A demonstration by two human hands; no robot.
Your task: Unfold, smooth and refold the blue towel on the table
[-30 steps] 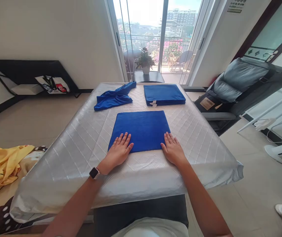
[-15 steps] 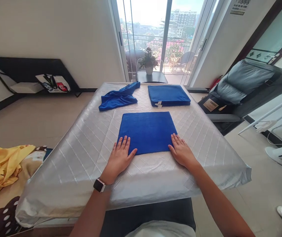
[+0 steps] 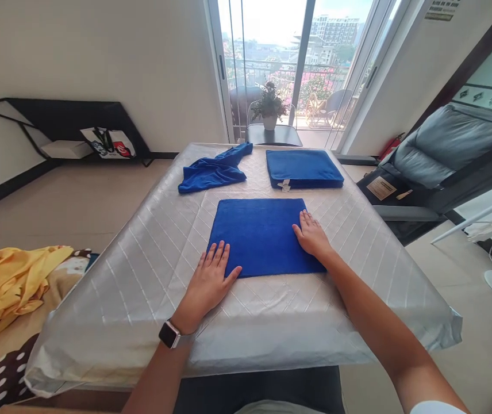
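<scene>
A blue cloth (image 3: pixel 261 236) lies flat as a smooth rectangle on the covered table in front of me. My left hand (image 3: pixel 209 282) rests flat at its near left corner, fingers stretched out over the edge and a watch on the wrist. On the right side of the cloth lies my right hand (image 3: pixel 312 233), palm down with its fingers extended toward the far right corner. Behind the cloth, to the right, is a neat stack of folded blue cloths (image 3: pixel 304 167) with white tags. A crumpled blue cloth (image 3: pixel 215 169) lies at the back left.
A shiny quilted cover (image 3: pixel 151 264) drapes over the table. Beyond its far edge stands a potted plant (image 3: pixel 269 106) on a chair, before the glass door. A dark armchair (image 3: pixel 435 155) is to the right; yellow fabric (image 3: pixel 8 287) lies at the left.
My right hand has slid away from me along the cloth's right side, from the near corner toward the far one. My left hand stays at the near left corner. The view has shifted slightly.
</scene>
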